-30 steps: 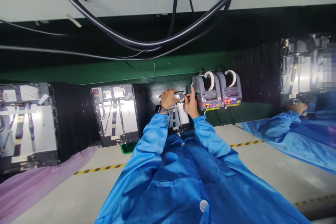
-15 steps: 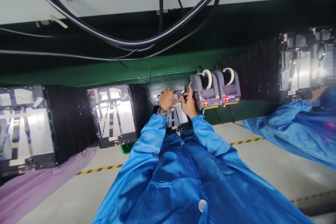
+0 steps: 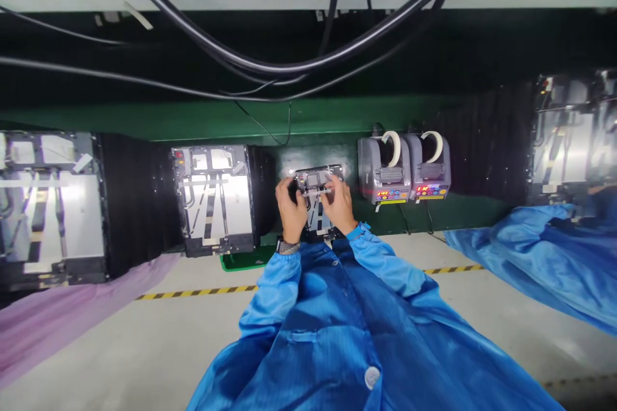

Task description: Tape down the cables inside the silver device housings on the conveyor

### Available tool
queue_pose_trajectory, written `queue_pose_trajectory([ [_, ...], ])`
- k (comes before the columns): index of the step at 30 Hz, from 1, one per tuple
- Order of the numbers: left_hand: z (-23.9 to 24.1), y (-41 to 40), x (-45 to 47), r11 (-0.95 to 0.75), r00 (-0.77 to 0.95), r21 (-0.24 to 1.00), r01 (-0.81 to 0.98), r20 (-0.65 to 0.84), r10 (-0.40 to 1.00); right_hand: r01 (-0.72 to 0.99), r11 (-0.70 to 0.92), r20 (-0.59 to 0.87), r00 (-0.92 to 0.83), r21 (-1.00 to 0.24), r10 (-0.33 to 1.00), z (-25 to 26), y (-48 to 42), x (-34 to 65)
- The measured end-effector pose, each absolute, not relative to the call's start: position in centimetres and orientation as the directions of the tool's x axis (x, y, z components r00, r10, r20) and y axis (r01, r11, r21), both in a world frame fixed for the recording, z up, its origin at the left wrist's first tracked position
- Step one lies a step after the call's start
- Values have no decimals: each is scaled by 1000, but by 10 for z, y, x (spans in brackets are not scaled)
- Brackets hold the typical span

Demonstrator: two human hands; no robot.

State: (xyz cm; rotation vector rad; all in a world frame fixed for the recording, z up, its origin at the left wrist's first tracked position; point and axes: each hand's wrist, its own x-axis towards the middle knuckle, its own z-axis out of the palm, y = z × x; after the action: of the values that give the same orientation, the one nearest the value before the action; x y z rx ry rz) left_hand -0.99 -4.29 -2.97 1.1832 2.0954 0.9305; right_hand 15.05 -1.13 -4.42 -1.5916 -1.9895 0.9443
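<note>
Hands: left hand and right hand stand apart, one at each side of a small metal frame, and both appear to grip it by its lower edge.

Work in hand: the frame is lifted clear in both hands, directly above a silver panel with black strips; whether they touch cannot be told from here.

Bench around the hands: a black mat lies well left of them, and a green wall panel runs just beyond them.

Left of the hands: a second silver panel sits near the left hand, and a third lies farther out.

Right of the hands: two grey tape dispensers stand side by side near the right hand, each loaded with a white tape roll and showing lit red digits.

Below the hands: a green tray shows just under the left wrist.

Far right: a co-worker's blue sleeve lies well apart from the hands.

Wrists: blue smock cuffs and a wristwatch on the left wrist.
</note>
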Motion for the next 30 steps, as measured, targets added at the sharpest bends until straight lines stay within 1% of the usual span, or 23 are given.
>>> queue_pose_trajectory([
  [4, -60, -72, -10, 500, -526, 793, 349, -275, 805, 639, 208, -91, -402, -741, 911, -51, 10, 128],
  [7, -72, -69, -13, 508, -520, 795, 331, -296, 801, 604, 278, -78, -494, -747, 866, -54, 25, 121],
  [10, -76, -61, -15, 492, -472, 795, 354, -303, 828, 595, 309, -104, -557, -742, 824, -54, 28, 123],
  [12, -78, -57, -14, 494, -449, 799, 343, -323, 833, 588, 307, -112, -567, -748, 816, -56, 25, 125],
  [18, -85, -56, -13, 521, -451, 821, 234, -383, 806, 565, 262, -113, -543, -782, 832, -64, 28, 117],
  [23, -83, -52, -17, 561, -459, 814, 151, -445, 769, 540, 272, -129, -591, -796, 796, -63, 47, 107],
  [26, -84, -49, -16, 595, -484, 792, 138, -470, 738, 545, 295, -137, -617, -785, 775, -61, 55, 107],
  [30, -86, -48, -11, 601, -506, 780, 172, -453, 734, 555, 352, -125, -647, -754, 753, -58, 58, 107],
])
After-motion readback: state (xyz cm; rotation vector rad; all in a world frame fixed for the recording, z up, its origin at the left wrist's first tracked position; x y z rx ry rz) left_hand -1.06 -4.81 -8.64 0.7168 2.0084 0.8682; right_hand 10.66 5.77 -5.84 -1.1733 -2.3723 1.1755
